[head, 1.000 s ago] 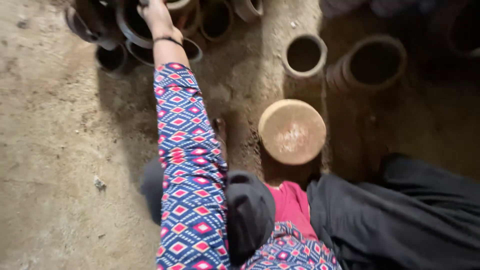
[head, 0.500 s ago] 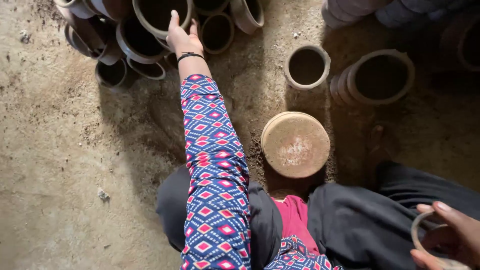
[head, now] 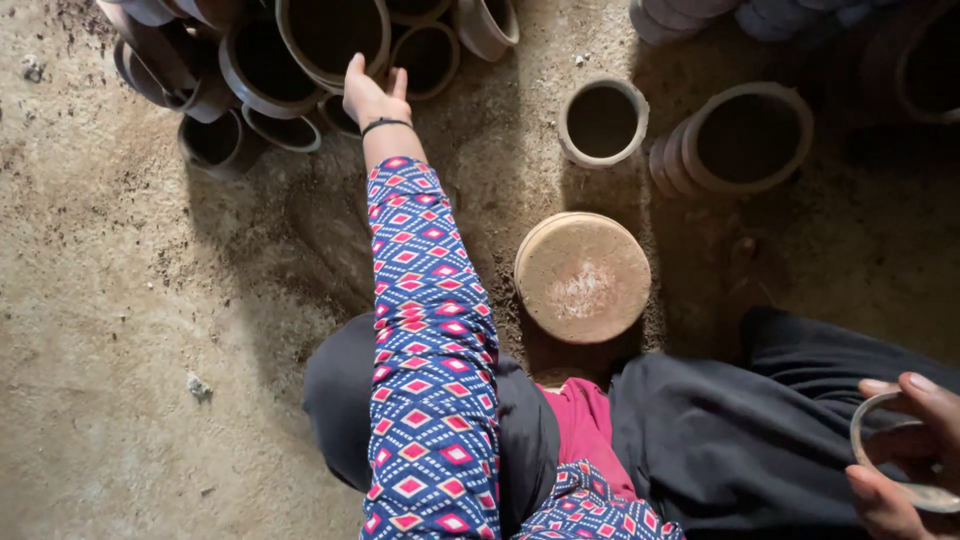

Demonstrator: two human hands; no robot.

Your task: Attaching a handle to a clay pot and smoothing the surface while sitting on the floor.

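Clay pot (head: 335,35) rim is being touched by left hand (head: 372,95), fingers loose, nothing gripped | right hand (head: 905,455) is holding clay ring (head: 895,450) | firmer rim grip is being advised.

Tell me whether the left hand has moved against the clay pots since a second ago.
Yes. The left hand has pulled back slightly from the far pots and now rests on the rim of the large clay pot.

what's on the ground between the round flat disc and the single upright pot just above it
Nothing: in the head view only a bare strip of dirt floor separates the round disc from the upright pot.
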